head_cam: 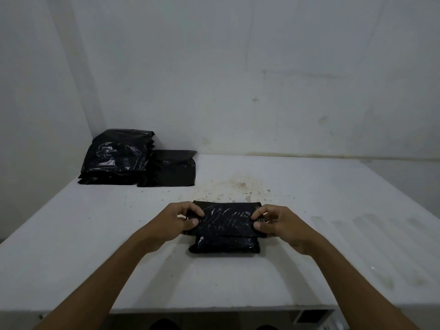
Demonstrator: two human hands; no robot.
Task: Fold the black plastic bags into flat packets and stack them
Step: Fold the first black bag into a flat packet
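Our left hand and right hand each pinched 1 end of the glossy black folded plastic packet, keeping its fold flat over the small black packet stack on the white surface, near us for easy stacking.

Dim, cool overhead light, soft shadows; glare streaks on the crinkled black plastic bag packet; wide-angle bending at edges, slight overall softness.
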